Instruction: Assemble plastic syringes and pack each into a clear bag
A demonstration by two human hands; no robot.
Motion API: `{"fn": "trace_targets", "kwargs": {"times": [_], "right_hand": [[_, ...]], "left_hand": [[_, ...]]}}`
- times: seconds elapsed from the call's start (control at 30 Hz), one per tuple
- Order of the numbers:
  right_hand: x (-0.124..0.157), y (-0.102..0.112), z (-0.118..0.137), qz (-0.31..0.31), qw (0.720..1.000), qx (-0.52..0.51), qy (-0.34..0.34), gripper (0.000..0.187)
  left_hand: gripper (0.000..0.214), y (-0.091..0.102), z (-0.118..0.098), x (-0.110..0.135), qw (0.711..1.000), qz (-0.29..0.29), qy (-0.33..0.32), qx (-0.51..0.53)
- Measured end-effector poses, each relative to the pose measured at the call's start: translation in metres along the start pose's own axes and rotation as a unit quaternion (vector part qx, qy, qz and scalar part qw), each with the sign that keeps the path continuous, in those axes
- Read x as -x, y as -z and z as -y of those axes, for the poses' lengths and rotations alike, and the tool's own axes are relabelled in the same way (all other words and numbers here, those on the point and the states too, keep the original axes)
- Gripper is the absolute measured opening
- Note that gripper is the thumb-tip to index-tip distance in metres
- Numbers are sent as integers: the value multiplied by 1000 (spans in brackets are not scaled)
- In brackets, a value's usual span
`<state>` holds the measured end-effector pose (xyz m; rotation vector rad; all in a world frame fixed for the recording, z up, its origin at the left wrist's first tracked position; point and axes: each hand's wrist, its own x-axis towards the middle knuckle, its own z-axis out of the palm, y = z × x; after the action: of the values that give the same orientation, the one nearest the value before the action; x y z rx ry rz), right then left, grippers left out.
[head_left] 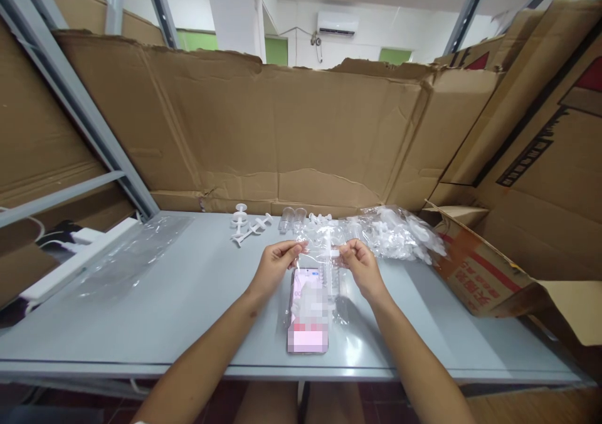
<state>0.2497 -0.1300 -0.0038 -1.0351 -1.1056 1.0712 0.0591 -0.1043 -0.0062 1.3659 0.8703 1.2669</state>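
My left hand (275,262) and my right hand (361,265) each pinch a top corner of a small clear plastic bag (320,280) and hold it over the grey table (188,311). White and clear plastic parts show inside the bag. A phone (308,333) with a lit screen lies flat on the table under the bag. Loose white plunger-like pieces (247,223) and two clear cups (291,219) lie just beyond my left hand. A heap of clear bags with white parts (399,233) sits beyond my right hand.
Empty clear plastic sleeves (132,254) lie at the left of the table, beside a white power strip (70,264). Cardboard sheets (282,129) wall the back and sides. An open cardboard box (480,267) stands at the right edge. A metal rack frame (89,123) slants at left.
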Motion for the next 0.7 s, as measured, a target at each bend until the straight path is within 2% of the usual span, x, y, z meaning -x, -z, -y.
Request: {"fn": "trace_targets", "kwargs": {"times": [0.1,0.2,0.27,0.33,0.43,0.57,0.7], "right_hand": [[-2,5,-2,-5,1000,12,28,30],[-7,14,-5,-41,998,10,42,28],[-10,18,-6,-73,996,2,51,28],[-12,20,-5,-95,994,5,58,28],[-10,18,-4,-96,994,9,53,28],[-5,13,-1,-59,997,-28,27,25],[-3,11,-1,-26,999,-22,-3,24]], "left_hand": [[38,2,3,-1,999,28,15,25],[50,5,5,-1,992,103,55,40],[46,6,6,1,984,157,82,15],[36,4,8,3,979,181,91,-19],[22,-1,13,6,984,160,78,-35],[17,-4,15,6,991,111,69,5],[12,-3,13,7,985,129,107,31]]}}
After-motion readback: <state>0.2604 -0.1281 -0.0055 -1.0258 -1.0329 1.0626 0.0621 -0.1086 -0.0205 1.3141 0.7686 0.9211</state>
